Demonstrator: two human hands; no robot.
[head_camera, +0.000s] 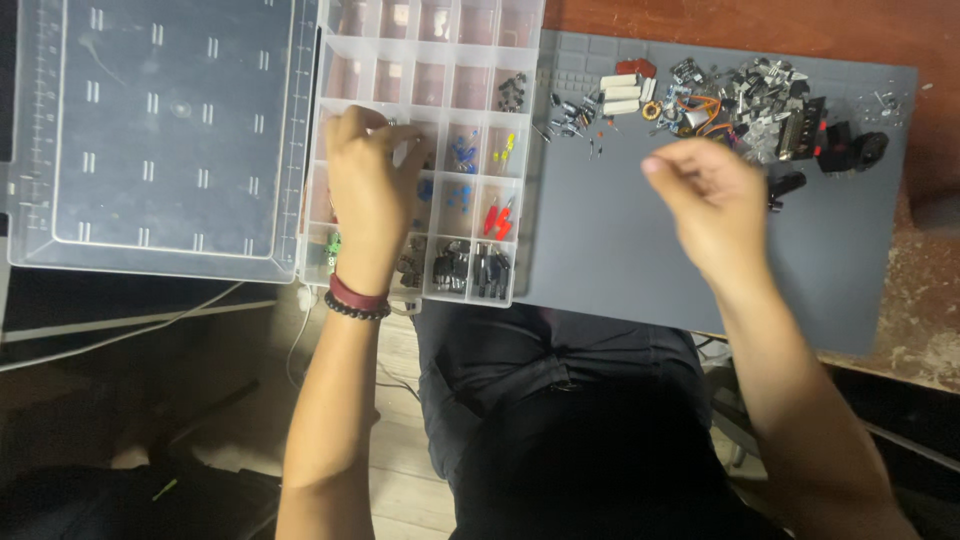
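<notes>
Your left hand (368, 195) rests fingers-curled over the clear organizer box (430, 60), grip unclear; your right hand (705, 195) hovers loosely curled beside the component pile (740, 100), upper right.

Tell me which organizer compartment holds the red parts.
The right-column compartment of the clear organizer, one row above the bottom. Its neighbours hold blue, yellow or black parts instead.

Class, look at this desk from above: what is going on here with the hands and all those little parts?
A person sits at a grey work mat strewn along its far edge with a pile of small mixed electronic parts. Their left hand rests over a clear plastic compartment box, fingertips in a middle cell; its hinged clear lid lies open alongside. Their right hand hovers over the mat near the pile, fingers curled; whether it holds anything is not visible.
</notes>
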